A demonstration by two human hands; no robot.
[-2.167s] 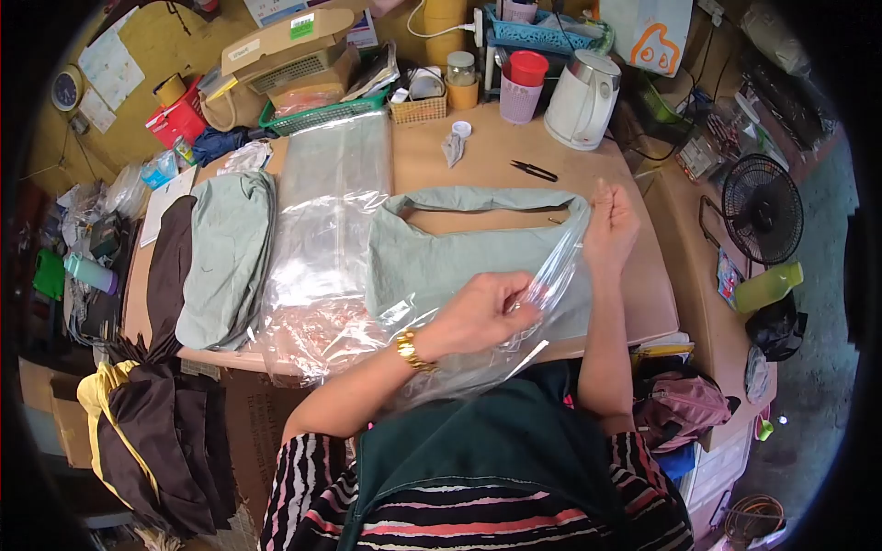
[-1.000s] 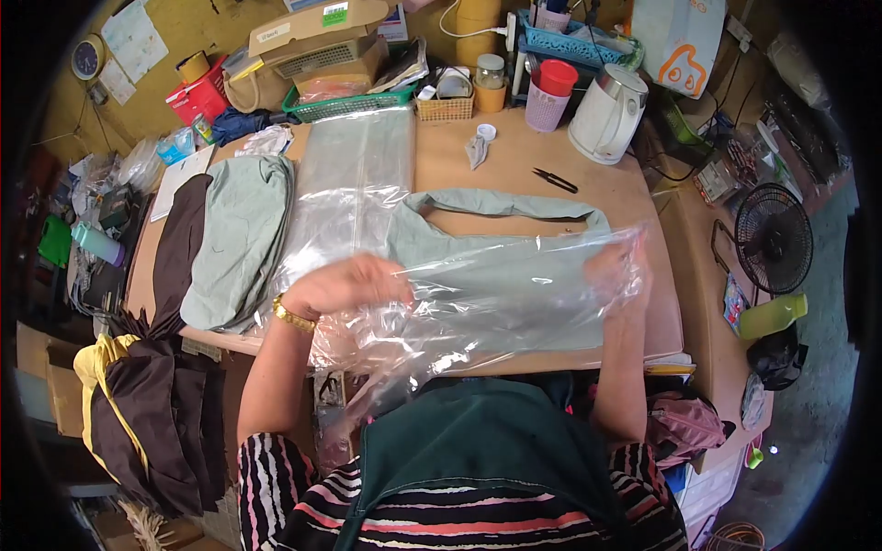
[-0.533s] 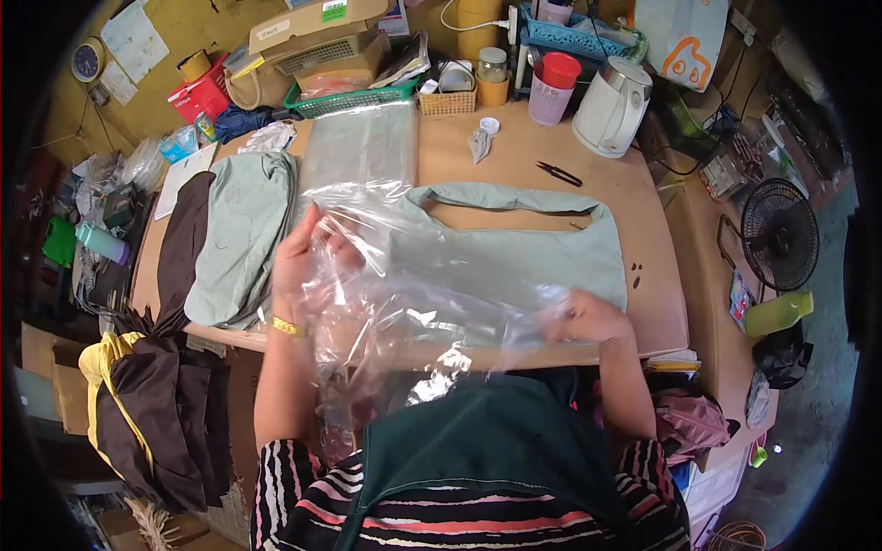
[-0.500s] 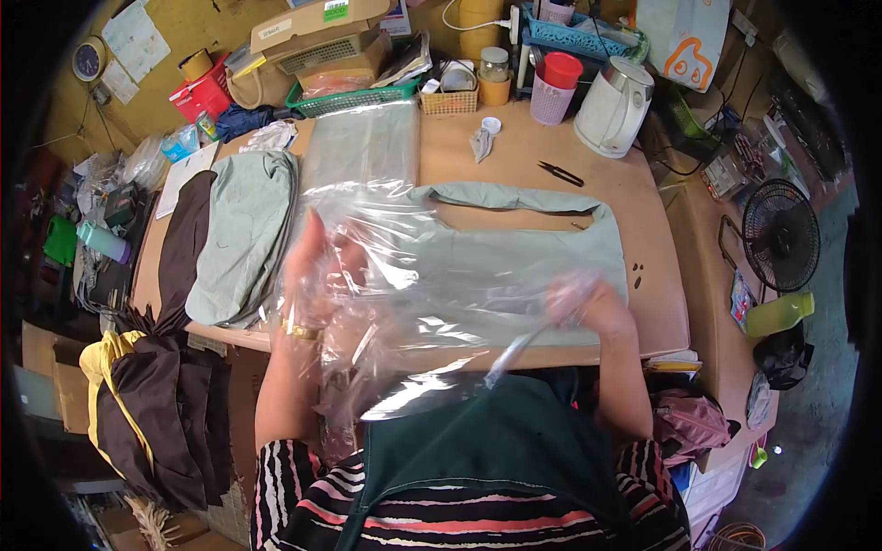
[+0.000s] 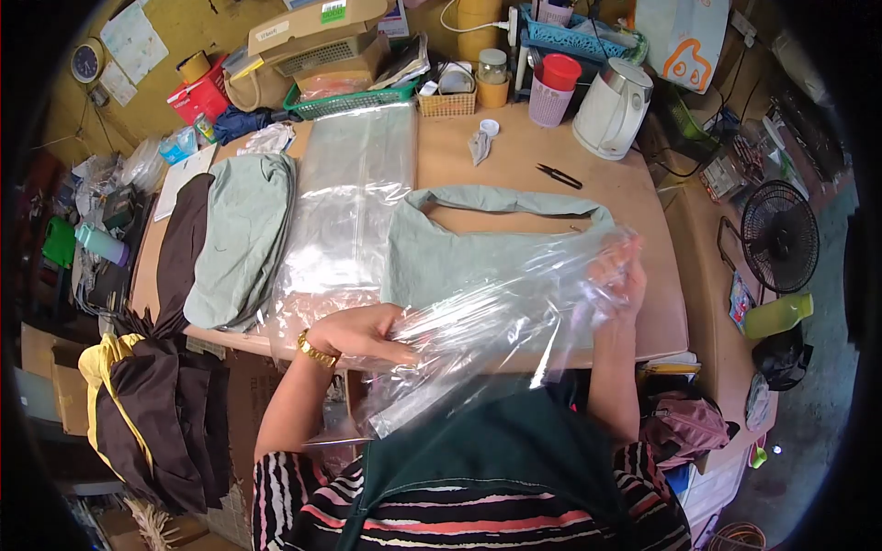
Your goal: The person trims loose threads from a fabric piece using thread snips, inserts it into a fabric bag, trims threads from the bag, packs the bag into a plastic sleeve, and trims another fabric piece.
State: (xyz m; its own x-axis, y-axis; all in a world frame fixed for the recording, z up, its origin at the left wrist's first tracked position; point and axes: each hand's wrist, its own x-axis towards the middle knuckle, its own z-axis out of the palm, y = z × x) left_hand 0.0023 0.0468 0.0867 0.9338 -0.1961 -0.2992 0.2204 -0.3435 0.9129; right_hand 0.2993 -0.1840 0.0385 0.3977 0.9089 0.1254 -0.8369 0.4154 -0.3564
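A clear plastic bag (image 5: 496,321) stretches slantwise between my two hands, over the table's front edge and my dark green apron. My left hand (image 5: 363,332), with a gold watch on the wrist, grips its lower left part, the thumb pointing right. At the bag's upper right end, my right hand (image 5: 617,280) is closed on the film, its fingers partly veiled by plastic. Beneath the film lies a pale green cloth bag (image 5: 441,253), flat, its strap looped toward the back. Left of it rests a stack of clear plastic bags (image 5: 344,202).
Folded pale green cloth bags (image 5: 243,234) and dark brown cloth (image 5: 181,243) lie at the left. Black thread snips (image 5: 560,175) rest near a white kettle (image 5: 614,108). Baskets line the back; a black fan (image 5: 780,235) stands right.
My right hand has risen and moved slightly right with the bag's end. My left hand has dropped lower and turned inward, uncovering the plastic stack and more of the cloth bag.
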